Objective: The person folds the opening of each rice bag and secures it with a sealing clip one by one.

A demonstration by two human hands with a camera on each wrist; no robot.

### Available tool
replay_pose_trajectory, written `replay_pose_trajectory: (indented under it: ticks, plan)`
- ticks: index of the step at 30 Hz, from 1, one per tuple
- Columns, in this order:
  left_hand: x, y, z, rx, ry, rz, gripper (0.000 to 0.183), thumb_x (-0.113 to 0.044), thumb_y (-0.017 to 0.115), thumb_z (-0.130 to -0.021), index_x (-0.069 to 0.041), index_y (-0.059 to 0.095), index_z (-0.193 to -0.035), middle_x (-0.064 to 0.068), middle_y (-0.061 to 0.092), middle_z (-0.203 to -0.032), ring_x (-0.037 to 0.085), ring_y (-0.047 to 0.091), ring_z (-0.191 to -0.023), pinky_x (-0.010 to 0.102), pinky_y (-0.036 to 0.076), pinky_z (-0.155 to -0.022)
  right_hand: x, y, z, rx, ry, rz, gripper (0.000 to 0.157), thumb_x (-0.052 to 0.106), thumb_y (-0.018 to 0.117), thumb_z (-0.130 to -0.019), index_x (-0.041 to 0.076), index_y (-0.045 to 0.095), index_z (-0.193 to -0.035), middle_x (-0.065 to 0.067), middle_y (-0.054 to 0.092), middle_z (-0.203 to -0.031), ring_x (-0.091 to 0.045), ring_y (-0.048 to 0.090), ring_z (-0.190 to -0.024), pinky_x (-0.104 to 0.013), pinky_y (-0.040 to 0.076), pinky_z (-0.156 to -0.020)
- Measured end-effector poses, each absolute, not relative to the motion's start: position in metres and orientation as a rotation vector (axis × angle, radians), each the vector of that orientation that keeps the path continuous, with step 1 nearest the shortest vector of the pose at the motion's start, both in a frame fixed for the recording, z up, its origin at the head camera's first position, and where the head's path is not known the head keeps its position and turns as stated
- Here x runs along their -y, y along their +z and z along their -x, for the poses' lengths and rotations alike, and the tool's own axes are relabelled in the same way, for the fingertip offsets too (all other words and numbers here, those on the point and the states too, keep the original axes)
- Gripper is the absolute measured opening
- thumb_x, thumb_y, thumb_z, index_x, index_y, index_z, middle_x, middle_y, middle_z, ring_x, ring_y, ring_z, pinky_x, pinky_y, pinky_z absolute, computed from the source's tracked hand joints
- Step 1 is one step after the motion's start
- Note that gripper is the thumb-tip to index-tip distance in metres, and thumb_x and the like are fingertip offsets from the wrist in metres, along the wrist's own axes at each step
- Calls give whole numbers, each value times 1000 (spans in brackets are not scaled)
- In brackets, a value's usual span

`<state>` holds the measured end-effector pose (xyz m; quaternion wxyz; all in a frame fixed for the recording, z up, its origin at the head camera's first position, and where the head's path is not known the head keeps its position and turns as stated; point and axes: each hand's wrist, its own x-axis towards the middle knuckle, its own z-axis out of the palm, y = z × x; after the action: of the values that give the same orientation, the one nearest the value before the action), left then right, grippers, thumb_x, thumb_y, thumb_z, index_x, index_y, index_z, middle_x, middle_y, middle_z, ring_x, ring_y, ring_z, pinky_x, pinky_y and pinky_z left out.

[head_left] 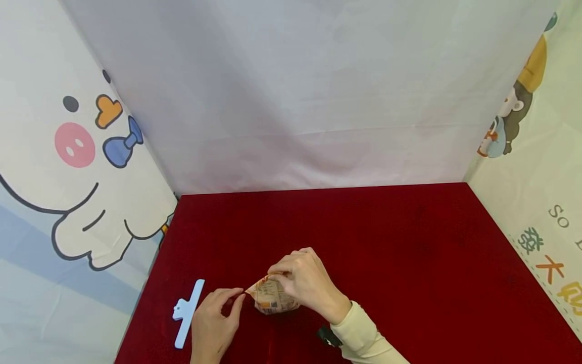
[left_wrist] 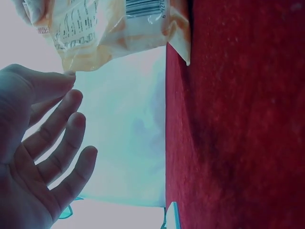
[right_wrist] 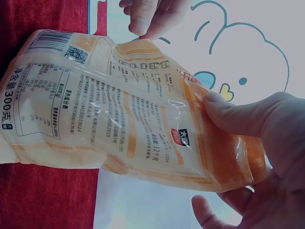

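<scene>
A printed orange-and-clear plastic food bag (head_left: 275,297) stands on the red cloth, its back panel with a barcode and small text facing the right wrist view. My left hand (head_left: 214,318) pinches one upper corner between thumb and forefinger; its other fingers are spread loosely in the left wrist view. At the bag's top edge, my right hand (head_left: 309,283) holds the orange end (right_wrist: 228,152), thumb on the near side and fingers behind. A light-blue bag clip (head_left: 186,313) lies just left of my left hand.
The red cloth (head_left: 386,242) covers the table. A pale curtain (head_left: 318,101) rises behind it, and printed cartoon panels stand at the left (head_left: 91,202) and right (head_left: 536,202). A small black device (head_left: 328,336) is beside the right sleeve.
</scene>
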<state>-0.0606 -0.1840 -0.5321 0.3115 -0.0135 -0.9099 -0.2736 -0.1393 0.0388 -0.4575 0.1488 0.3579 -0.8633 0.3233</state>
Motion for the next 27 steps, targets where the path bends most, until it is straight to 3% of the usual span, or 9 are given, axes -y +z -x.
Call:
replay_pose_trajectory:
  ticks: [27]
  plan:
    - [199, -537, 62, 2415, -691, -56, 18, -10, 92, -79, -16, 84, -94, -3, 77, -83, 8, 65, -70, 19, 49, -63, -40, -460, 140, 2486, 956, -1015, 8, 22, 90, -86, 19, 88, -93, 8, 83, -90, -8, 76, -80, -39, 58, -89]
